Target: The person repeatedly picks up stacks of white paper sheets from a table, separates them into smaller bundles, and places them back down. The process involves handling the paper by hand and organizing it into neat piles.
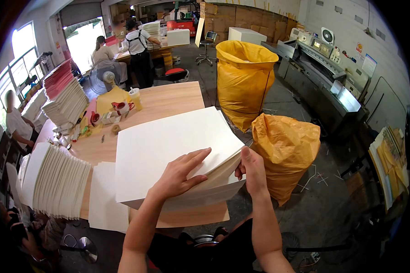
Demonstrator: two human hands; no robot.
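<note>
A tall stack of large white paper sheets (168,136) stands on the wooden table in front of me. My left hand (182,173) lies on top near its front edge, fingers stretched out and apart. At the right corner, my right hand (253,170) has its fingers curled with the thumb up, gripping the edges of the upper sheets. Those sheets are lifted and bent there, fanned a little apart from the sheets below. How many sheets it grips cannot be made out. Left of the stack lies a low pile of white sheets (105,195), partly past the table's front edge.
A fanned stack (57,182) stands at the left, with a red-topped stack (61,86) behind. Tape rolls and a cup (135,98) sit on the table (168,98). Two yellow sacks (246,82) (284,150) flank its right side. Several people are farther back and left; a machine (319,73) lines the right.
</note>
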